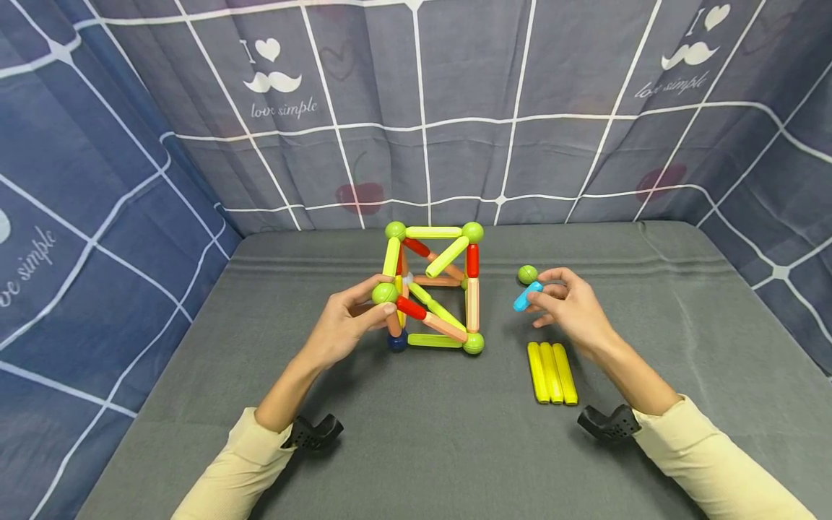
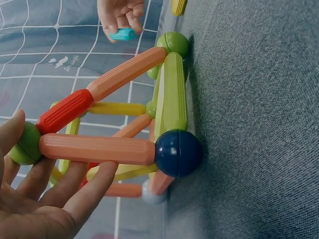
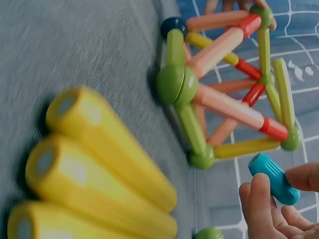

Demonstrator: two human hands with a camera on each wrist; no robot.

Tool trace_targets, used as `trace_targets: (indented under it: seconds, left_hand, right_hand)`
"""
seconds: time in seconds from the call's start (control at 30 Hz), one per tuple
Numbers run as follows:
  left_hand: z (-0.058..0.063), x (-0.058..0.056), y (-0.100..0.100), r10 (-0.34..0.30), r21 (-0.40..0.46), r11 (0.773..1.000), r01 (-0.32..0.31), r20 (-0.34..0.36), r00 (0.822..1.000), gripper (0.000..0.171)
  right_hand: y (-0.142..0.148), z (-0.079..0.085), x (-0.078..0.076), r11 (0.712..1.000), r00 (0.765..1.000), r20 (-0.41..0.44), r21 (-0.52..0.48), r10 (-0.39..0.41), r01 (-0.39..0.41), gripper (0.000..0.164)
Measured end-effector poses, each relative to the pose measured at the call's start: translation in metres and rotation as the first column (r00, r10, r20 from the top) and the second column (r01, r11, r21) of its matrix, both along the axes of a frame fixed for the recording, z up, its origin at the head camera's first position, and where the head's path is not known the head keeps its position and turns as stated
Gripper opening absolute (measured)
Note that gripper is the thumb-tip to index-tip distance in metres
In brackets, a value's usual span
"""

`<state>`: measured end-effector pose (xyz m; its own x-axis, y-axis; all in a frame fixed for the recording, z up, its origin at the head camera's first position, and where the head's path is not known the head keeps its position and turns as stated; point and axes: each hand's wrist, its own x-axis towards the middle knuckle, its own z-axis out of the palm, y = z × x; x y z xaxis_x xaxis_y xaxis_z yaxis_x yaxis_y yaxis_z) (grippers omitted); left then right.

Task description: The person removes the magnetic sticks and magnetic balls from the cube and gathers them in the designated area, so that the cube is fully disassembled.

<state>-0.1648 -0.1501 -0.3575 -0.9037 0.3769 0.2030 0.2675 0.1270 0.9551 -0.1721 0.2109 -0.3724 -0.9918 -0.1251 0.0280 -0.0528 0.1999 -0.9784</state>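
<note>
A frame of magnetic rods and balls (image 1: 473,303) stands on the grey cloth, built from green, red, orange and yellow rods. My left hand (image 1: 344,321) pinches the green ball (image 1: 385,293) at its upper front left corner, thumb in front and fingers behind. A dark blue ball (image 2: 178,153) forms the corner below. One light green rod (image 1: 447,257) slants from the upper right ball, its near end free. To the right of the frame, my right hand (image 1: 572,307) holds a short blue rod (image 3: 274,178) between thumb and fingers, apart from the frame.
Three yellow rods (image 1: 552,373) lie side by side on the cloth (image 1: 416,440), nearer than the right hand. A loose green ball (image 1: 527,274) rests just beyond the blue rod. A patterned grey-blue curtain (image 1: 455,159) rises behind and at both sides.
</note>
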Motion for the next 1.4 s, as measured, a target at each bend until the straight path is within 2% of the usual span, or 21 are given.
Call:
trace_targets:
  seconds: [0.13,0.37,0.6,0.77,0.97,1.4]
  left_hand:
    - [0.000,0.000,0.000,-0.001,0.002,1.000,0.001,-0.005,1.000,0.044]
    - [-0.001,0.000,0.001,-0.002,0.008,1.000,0.002,0.002,1.000,0.044]
    - [-0.001,0.000,0.001,-0.006,0.002,1.000,0.006,0.001,1.000,0.044]
    - [-0.001,0.000,0.001,-0.002,-0.008,1.000,0.001,-0.006,1.000,0.044]
    - [-0.001,0.000,0.001,0.000,-0.011,1.000,0.000,-0.010,1.000,0.044]
    - [-0.001,0.001,0.001,-0.001,-0.016,1.000,0.001,-0.023,1.000,0.043]
  right_hand:
    - [0.008,-0.003,-0.005,0.997,1.000,0.000,0.079,-0.005,0.005,0.035]
    - [0.016,-0.012,-0.013,0.974,0.999,0.033,0.219,0.043,-0.050,0.036]
    - [0.018,-0.021,-0.020,0.929,0.994,0.068,0.356,0.079,-0.099,0.037]
    - [0.017,-0.024,-0.025,0.896,0.994,0.059,0.430,0.093,-0.110,0.036]
    - [0.017,-0.026,-0.028,0.883,0.993,0.059,0.455,0.102,-0.118,0.034]
    - [0.017,-0.028,-0.027,0.901,0.993,0.087,0.420,0.078,-0.108,0.033]
